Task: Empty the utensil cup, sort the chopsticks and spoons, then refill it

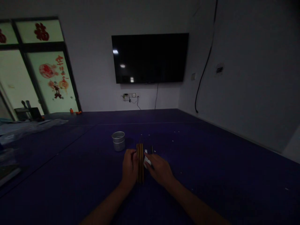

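Observation:
A bundle of thin brown sticks point(140, 156) lies on the dark blue cloth surface point(211, 156), pointing away from me. My left hand point(129, 168) rests against the bundle's left side, fingers curled on it. To the right of the bundle, my right hand point(158, 169) is closed on a small white object point(147, 161). A short dark stick point(152, 149) lies just beyond the right hand. The room is dim and small details are hard to make out.
A small round metal tin point(118, 140) stands left of the bundle, a little farther off. A black TV point(150, 57) hangs on the far wall. Clutter and plastic sheeting point(23, 128) lie at the far left by the glass doors point(52, 81).

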A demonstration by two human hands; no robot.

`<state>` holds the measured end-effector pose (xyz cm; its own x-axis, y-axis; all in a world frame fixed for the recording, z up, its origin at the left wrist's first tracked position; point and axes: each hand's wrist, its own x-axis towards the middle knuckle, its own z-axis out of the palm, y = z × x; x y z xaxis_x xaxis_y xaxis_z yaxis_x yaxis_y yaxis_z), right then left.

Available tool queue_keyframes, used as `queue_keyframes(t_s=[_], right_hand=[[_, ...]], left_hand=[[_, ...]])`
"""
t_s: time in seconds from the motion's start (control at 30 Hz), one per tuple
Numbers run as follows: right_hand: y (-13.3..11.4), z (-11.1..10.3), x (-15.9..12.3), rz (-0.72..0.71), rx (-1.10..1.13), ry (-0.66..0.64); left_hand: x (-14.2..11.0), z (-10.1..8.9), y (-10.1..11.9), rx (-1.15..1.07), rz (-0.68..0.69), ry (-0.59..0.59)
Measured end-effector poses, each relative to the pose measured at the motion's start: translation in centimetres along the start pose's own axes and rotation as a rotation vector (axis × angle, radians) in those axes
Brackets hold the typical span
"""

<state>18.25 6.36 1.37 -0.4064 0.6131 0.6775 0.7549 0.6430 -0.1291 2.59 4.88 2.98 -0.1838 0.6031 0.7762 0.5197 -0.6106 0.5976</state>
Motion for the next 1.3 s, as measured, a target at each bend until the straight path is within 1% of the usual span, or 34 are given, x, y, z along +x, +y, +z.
queue_keyframes(t_s=[0.07, 0.13, 0.2, 0.27, 0.33, 0.4, 0.6, 0.77, 0.97, 1.07, 1.17, 1.23, 1.3], right_hand=[[0.0, 0.0, 0.0, -0.060, 0.029, -0.020], [0.0, -0.1, 0.0, -0.098, 0.048, -0.045], [-0.1, -0.2, 0.0, -0.124, 0.058, -0.068], [-0.2, -0.3, 0.0, -0.146, 0.061, -0.085], [-0.3, -0.3, 0.0, -0.166, 0.061, -0.094], [-0.4, -0.3, -0.1, -0.186, 0.060, -0.099], [-0.6, -0.5, -0.1, -0.253, 0.028, -0.118], [-0.7, -0.6, 0.1, -0.232, -0.055, -0.118], [-0.6, -0.3, 0.0, -0.167, -0.099, -0.058], [-0.6, -0.1, -0.1, -0.098, -0.165, -0.072], [-0.4, -0.2, -0.1, -0.039, -0.189, -0.097], [-0.2, -0.3, 0.0, 0.011, -0.190, -0.102], [0.1, -0.6, 0.2, 0.097, -0.195, -0.105]], left_hand=[[-0.3, 0.6, 0.5, -0.196, -0.230, -0.014], [-0.1, 0.8, 0.1, -0.397, -0.425, -0.024], [0.3, 0.7, -0.7, -0.552, -0.579, -0.036], [0.7, 0.5, -1.7, -0.651, -0.696, -0.068], [0.8, 0.3, -2.5, -0.717, -0.781, -0.117], [0.8, 0.4, -2.9, -0.752, -0.834, -0.151], [0.3, 0.8, -2.6, -0.787, -0.917, -0.259], [0.4, 0.8, -2.5, -0.781, -0.905, -0.290], [0.3, 0.7, -2.3, -0.690, -0.796, -0.282], [0.2, 0.8, -2.1, -0.611, -0.693, -0.298], [0.0, 0.9, -1.7, -0.558, -0.562, -0.358], [-0.1, 0.9, -1.5, -0.501, -0.455, -0.398], [-0.2, 0.8, -1.6, -0.374, -0.315, -0.420]])
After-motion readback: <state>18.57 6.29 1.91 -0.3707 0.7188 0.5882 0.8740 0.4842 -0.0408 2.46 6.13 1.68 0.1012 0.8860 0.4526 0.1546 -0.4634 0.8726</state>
